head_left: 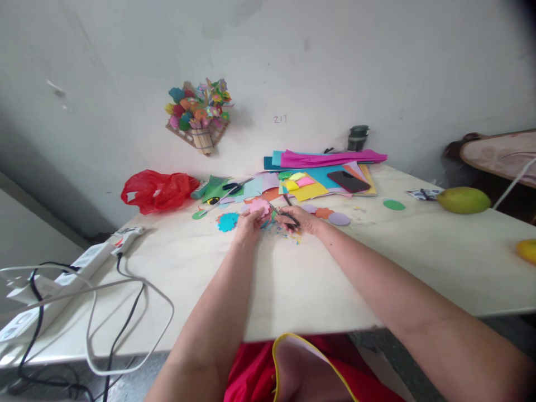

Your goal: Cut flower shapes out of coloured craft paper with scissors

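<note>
My left hand (250, 221) pinches a pink scalloped paper flower (259, 207) above the table. In my right hand (299, 219) is a pair of scissors (290, 219), its dark handles around my fingers and its blades pointing at the flower's right edge. Whether the blades touch the paper is too small to tell. Left of my hands lies a blue scalloped paper flower (228, 221). Small paper scraps (293, 237) are scattered beneath the scissors. Beside my right hand rest a purple paper circle (339, 219) and an orange paper piece (324, 213).
Coloured sheets (314, 191) with a phone (348, 181) lie behind my hands. A second pair of scissors (234, 187) and a red plastic bag (157, 190) sit back left. A power strip (79, 273) with cables occupies the left edge; a mango (464, 200) lies right.
</note>
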A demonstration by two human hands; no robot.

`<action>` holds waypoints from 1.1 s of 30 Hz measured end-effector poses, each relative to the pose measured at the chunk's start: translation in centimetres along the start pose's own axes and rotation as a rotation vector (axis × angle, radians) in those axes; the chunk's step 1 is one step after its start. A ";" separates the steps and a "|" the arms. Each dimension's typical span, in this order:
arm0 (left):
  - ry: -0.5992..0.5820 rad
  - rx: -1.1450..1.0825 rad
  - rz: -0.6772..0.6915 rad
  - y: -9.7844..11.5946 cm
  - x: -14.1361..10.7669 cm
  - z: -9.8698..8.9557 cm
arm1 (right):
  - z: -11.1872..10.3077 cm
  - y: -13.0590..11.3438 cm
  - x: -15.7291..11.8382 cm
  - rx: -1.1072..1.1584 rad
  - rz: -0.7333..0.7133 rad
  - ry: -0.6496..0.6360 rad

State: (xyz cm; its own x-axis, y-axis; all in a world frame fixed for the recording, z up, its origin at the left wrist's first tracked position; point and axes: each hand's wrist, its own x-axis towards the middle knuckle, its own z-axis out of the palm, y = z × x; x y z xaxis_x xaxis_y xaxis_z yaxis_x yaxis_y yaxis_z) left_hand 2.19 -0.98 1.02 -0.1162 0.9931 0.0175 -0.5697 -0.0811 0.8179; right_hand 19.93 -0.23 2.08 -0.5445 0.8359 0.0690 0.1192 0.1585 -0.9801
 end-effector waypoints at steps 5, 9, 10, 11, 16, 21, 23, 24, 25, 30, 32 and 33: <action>0.004 0.021 -0.003 -0.1 0.2 -0.2 | 0.0 0.0 0.1 -0.013 0.004 0.001; 0.003 0.024 -0.006 -0.1 0.1 -0.2 | 0.0 0.0 0.1 -0.021 0.015 0.000; 0.001 0.021 -0.006 -0.1 0.1 -0.2 | 0.0 -0.1 0.1 -0.019 0.019 0.000; -0.001 0.017 -0.004 -0.1 0.1 -0.2 | 0.0 -0.1 0.1 -0.018 0.023 0.001; 0.011 0.001 -0.007 0.0 0.0 -0.1 | 0.0 0.0 0.2 -0.015 0.041 0.012; 0.021 0.023 -0.008 -0.1 0.2 -0.3 | 0.0 0.0 0.2 -0.009 0.042 0.001; 0.024 0.037 -0.007 -0.1 0.2 -0.4 | 0.1 -0.1 0.2 -0.010 0.042 -0.003; 0.025 0.041 -0.006 -0.1 0.2 -0.4 | 0.1 -0.1 0.1 -0.009 0.043 -0.004; 0.023 0.041 -0.005 -0.1 0.3 -0.4 | 0.1 -0.2 0.1 -0.009 0.046 -0.004; 0.013 0.029 0.004 -0.2 0.4 -0.5 | 0.2 -0.4 0.0 -0.006 0.052 -0.004; 0.017 0.029 0.005 -0.2 0.4 -0.5 | 0.1 -0.3 0.0 -0.003 0.048 -0.008; 0.019 0.029 0.004 -0.2 0.4 -0.5 | 0.1 -0.3 0.0 -0.003 0.048 -0.009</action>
State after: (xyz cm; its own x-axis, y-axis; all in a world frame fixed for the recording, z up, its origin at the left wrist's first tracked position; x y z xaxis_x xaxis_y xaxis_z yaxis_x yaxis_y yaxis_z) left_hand 1.86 -0.65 0.53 -0.1342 0.9909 0.0098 -0.5455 -0.0822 0.8341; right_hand 19.81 -0.32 2.31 -0.5451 0.8381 0.0198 0.1484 0.1197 -0.9817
